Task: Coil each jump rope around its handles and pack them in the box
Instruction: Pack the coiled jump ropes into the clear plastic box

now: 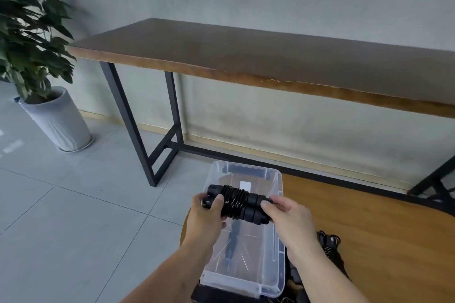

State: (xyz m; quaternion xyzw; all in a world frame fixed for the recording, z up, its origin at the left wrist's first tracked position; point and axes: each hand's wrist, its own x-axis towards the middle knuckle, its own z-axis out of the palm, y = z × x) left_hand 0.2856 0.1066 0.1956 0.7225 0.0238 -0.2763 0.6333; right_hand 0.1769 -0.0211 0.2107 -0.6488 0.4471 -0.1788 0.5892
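A black jump rope (238,204), its cord wound in tight turns around the two handles lying side by side, is hanging in the air just above the open top of a clear plastic box (277,238); the left hand (206,216) is gripping the left end of the bundle, thumb lying over the top and fingers curled beneath, while the right hand (286,214) is pinching the right end between thumb and fingertips. The box is sitting on the near edge of a rounded wooden worktop (384,241) — a white label is showing through its far end, and dark shapes are showing through its floor, though what they are I cannot tell. More rope (331,245), black and loosely tangled, is lying on the worktop just right of the box, partly hidden behind the right forearm. Beyond, a long brown table (270,56) on black metal legs is standing against a pale wall; a leafy plant (27,24) in a white ribbed pot (59,120) is standing on the grey tiled floor (73,216) at the far left.
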